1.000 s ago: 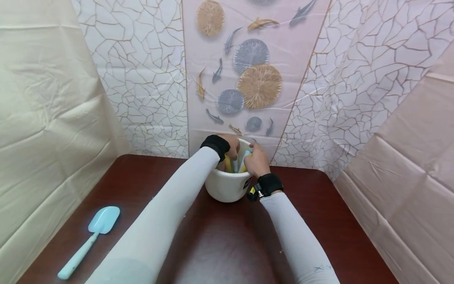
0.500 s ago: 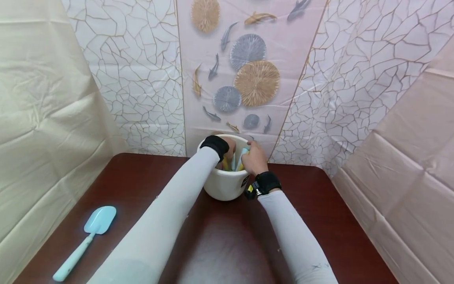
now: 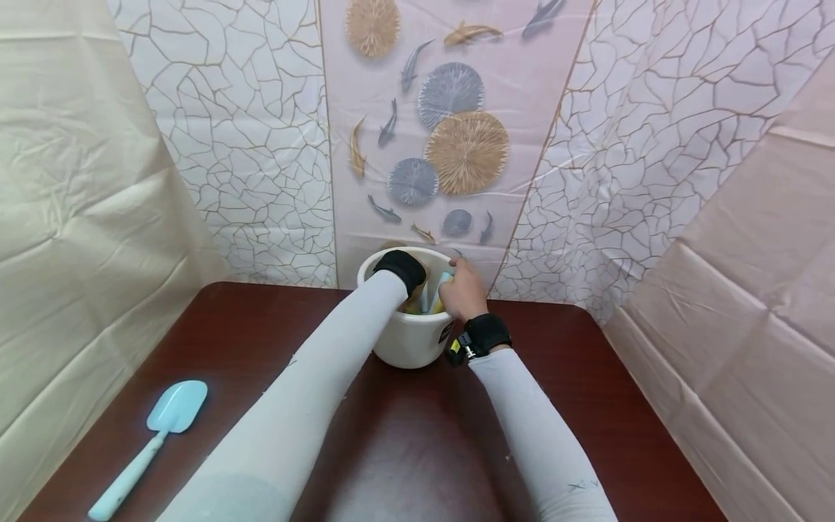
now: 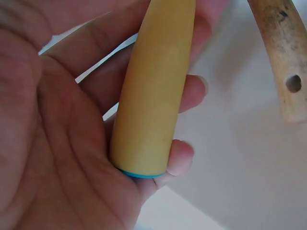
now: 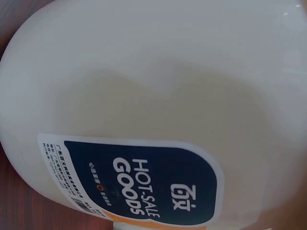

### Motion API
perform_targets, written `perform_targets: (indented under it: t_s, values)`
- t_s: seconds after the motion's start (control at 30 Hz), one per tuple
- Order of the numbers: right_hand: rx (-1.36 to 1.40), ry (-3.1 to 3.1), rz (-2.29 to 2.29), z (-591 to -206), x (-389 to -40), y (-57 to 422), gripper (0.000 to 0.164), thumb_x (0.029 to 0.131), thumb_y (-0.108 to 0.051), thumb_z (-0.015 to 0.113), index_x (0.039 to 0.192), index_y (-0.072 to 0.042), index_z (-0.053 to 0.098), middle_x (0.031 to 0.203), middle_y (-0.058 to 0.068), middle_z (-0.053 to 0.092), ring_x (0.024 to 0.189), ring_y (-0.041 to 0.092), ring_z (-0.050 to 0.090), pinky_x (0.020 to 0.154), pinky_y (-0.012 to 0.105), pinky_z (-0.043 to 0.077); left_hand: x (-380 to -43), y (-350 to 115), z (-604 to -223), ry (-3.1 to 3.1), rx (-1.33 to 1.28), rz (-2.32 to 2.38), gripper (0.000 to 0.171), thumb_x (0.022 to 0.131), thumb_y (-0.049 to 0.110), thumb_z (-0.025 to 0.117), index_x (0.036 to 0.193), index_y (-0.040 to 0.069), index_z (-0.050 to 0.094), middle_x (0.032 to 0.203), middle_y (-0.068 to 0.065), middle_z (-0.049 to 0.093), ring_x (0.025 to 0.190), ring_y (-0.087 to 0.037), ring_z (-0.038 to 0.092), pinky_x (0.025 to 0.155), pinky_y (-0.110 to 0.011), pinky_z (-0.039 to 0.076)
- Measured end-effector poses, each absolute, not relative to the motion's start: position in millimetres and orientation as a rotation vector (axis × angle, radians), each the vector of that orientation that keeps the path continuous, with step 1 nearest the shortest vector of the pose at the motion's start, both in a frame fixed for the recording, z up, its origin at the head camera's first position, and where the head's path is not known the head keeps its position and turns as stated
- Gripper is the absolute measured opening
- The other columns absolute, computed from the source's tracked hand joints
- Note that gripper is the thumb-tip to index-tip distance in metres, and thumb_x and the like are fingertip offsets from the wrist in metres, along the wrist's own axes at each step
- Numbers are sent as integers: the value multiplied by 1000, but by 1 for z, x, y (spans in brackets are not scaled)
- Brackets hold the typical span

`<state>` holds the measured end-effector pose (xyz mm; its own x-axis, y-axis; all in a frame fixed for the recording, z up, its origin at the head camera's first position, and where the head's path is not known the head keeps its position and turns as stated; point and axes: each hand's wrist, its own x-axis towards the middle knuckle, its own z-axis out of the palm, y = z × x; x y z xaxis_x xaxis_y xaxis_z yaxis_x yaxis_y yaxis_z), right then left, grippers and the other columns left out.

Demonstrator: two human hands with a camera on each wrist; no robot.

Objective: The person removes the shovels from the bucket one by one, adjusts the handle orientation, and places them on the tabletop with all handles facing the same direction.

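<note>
A white bucket [image 3: 411, 346] stands at the back of the table. My left hand [image 4: 72, 124] is down inside it, mostly hidden in the head view behind the wrist band. In the left wrist view its fingers wrap around a smooth yellow handle [image 4: 151, 105] with a blue end; the tool's other end is out of sight. A wooden handle [image 4: 285, 67] with a hole near its tip leans inside the bucket beside that hand. My right hand [image 3: 464, 291] grips the bucket's right rim, next to a light blue and yellow piece [image 3: 442, 290] inside.
A light blue hand trowel [image 3: 156, 438] lies on the dark red table [image 3: 404, 449] at the left. Patterned cloth [image 3: 417, 145] hangs right behind the bucket. The bucket's side bears a dark blue label [image 5: 144, 182].
My left hand has sunk deeper into the bucket, its wrist band now inside the rim. My right hand keeps its grip on the rim. The whole head view has shifted slightly.
</note>
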<state>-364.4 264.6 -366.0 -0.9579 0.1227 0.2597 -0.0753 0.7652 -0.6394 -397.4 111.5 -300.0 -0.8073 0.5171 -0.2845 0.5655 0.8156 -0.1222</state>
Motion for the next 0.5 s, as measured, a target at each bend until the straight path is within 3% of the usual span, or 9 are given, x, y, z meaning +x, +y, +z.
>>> perform_targets:
  t_s: [0.2, 0.37, 0.5]
  values:
    - [-63, -2681, 984, -366, -367, 265, 67, 87, -8, 49, 153, -7, 43, 142, 20, 55, 109, 33, 55, 98, 47, 48, -396, 108, -302, 2857, 850, -384, 11, 92, 18, 69, 86, 17, 59, 85, 3, 51, 84, -16, 45, 79, -31, 42]
    - [-55, -2680, 982, -365, -367, 262, 67, 86, -7, 49, 153, -8, 43, 143, 20, 55, 109, 34, 54, 99, 48, 47, -397, 105, -300, 2863, 725, -249, 13, 92, 20, 72, 88, 17, 59, 96, 2, 58, 91, -16, 49, 90, -32, 48]
    - [-34, -2687, 983, -365, -367, 262, 67, 87, -8, 47, 154, -7, 42, 146, 20, 53, 111, 34, 53, 99, 48, 46, -398, 104, -294, 2841, 809, -341, 19, 89, 24, 77, 86, 19, 58, 97, 3, 59, 89, -15, 48, 88, -31, 48]
